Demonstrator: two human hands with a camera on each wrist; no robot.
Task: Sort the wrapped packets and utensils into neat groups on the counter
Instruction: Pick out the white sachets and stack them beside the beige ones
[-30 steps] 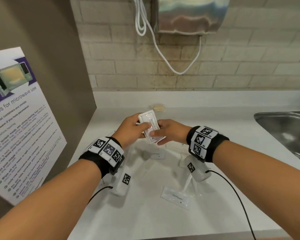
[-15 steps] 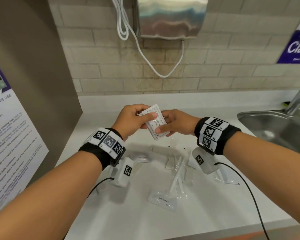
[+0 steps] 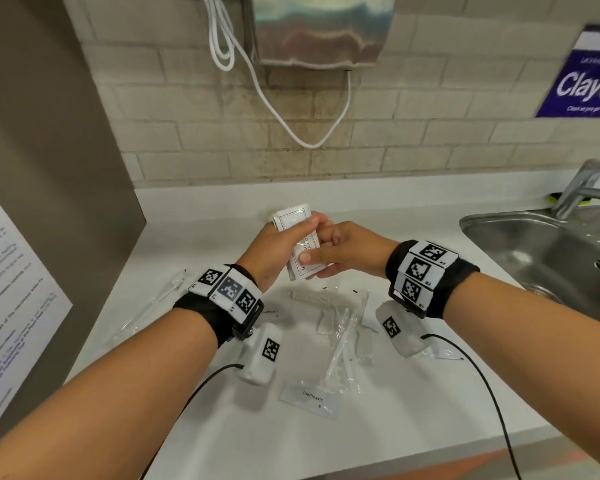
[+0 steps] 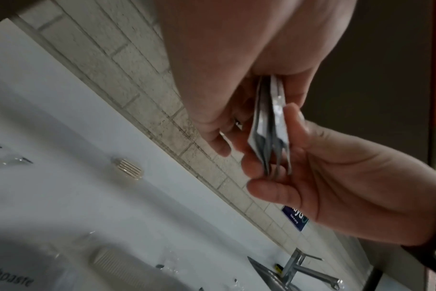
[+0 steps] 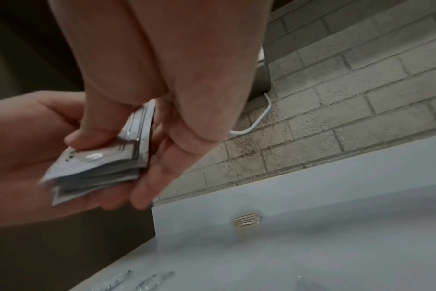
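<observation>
Both hands hold a stack of several white wrapped packets (image 3: 296,237) above the counter (image 3: 201,230). My left hand (image 3: 274,242) grips its upper part, thumb on the front. My right hand (image 3: 329,252) pinches the lower end; the stack (image 5: 100,167) lies between its thumb and fingers. The left wrist view has the stack (image 4: 271,128) edge-on. Below lie a toothpaste packet (image 3: 309,401), clear-wrapped utensils (image 3: 340,344), a comb (image 3: 310,299) and a clear sleeve (image 3: 146,313).
A small bundle of thin sticks (image 5: 247,220) sits near the back wall. A steel sink (image 3: 551,244) with a tap (image 3: 579,188) is at the right. A brown side panel (image 3: 49,168) closes the left. A dryer (image 3: 319,29) and its white cord (image 3: 291,133) hang above.
The stack has turned more upright between the hands and sits slightly farther from me. My head has turned right, bringing the sink and tap into view.
</observation>
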